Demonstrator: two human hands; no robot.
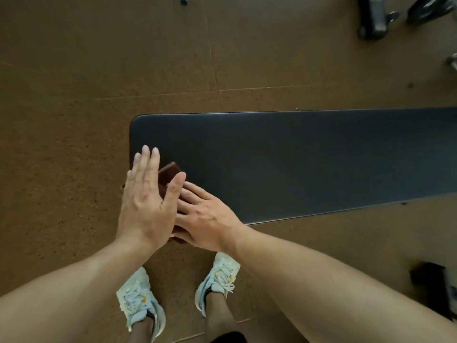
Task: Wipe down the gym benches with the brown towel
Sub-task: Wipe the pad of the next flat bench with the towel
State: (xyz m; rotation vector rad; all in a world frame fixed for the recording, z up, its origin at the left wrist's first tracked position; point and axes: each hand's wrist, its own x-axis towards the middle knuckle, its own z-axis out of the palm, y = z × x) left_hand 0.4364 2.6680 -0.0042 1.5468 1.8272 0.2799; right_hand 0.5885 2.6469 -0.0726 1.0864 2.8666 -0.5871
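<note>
A black padded gym bench (296,164) runs from the middle of the view out to the right. On its near left corner lies a folded brown towel (169,175), mostly covered by my hands. My left hand (146,196) rests flat on the towel with its fingers stretched out and together. My right hand (205,216) presses on the towel's near end, its fingers tucked under my left thumb. A small piece of towel shows below my right hand at the bench edge.
Brown speckled rubber floor tiles surround the bench. My two white trainers (178,290) stand just in front of it. Black equipment feet and weights (373,18) sit at the far right, a dark object (435,285) at the near right, and a metal bar end (183,0) at the top.
</note>
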